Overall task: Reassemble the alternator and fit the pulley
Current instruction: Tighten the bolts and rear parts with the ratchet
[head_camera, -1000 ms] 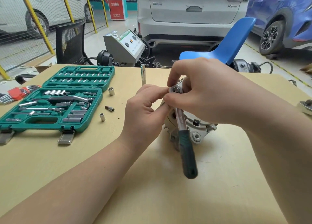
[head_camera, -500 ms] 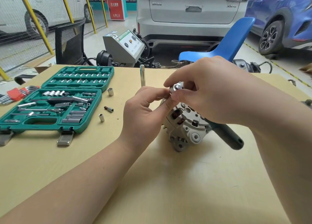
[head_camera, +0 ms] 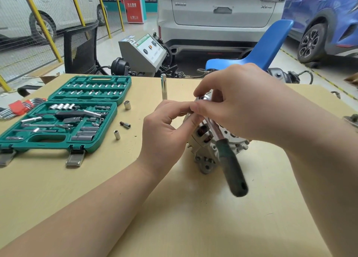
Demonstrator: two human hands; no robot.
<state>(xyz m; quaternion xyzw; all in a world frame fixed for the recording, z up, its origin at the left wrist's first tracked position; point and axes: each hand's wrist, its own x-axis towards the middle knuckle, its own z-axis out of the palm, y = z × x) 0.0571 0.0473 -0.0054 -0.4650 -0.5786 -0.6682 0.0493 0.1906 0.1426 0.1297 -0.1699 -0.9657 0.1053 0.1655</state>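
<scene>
Parked cars fill the workshop background at twelve o'clock: a white SUV [head_camera: 220, 14] in the middle, a blue car [head_camera: 325, 20] at two o'clock, with a blue plastic chair [head_camera: 261, 53] and a grey test machine [head_camera: 143, 53] just behind the far edge of a pale wooden table [head_camera: 96, 189].

Head view: the alternator [head_camera: 207, 146] stands on the table a little right of centre, its silver housing and copper windings showing below both hands. A ratchet wrench [head_camera: 228, 160] sits on top of it, its chrome head [head_camera: 202, 99] uppermost and its blurred dark green handle slanting down toward five o'clock. The right hand [head_camera: 242, 102] comes in from three o'clock and curls over the ratchet head, fingertips pinching it. The left hand [head_camera: 168, 129] reaches from seven o'clock, its thumb and fingers curled and pinched against the part just under the ratchet head; what exactly they grip is hidden.

At nine o'clock lies an open green socket set case [head_camera: 64, 117], with red-held hex keys [head_camera: 17, 107] beside its left edge. Three loose sockets [head_camera: 127, 104] lie between the case and the hands, and an extension bar [head_camera: 163, 86] stands upright at eleven o'clock from the alternator.
</scene>
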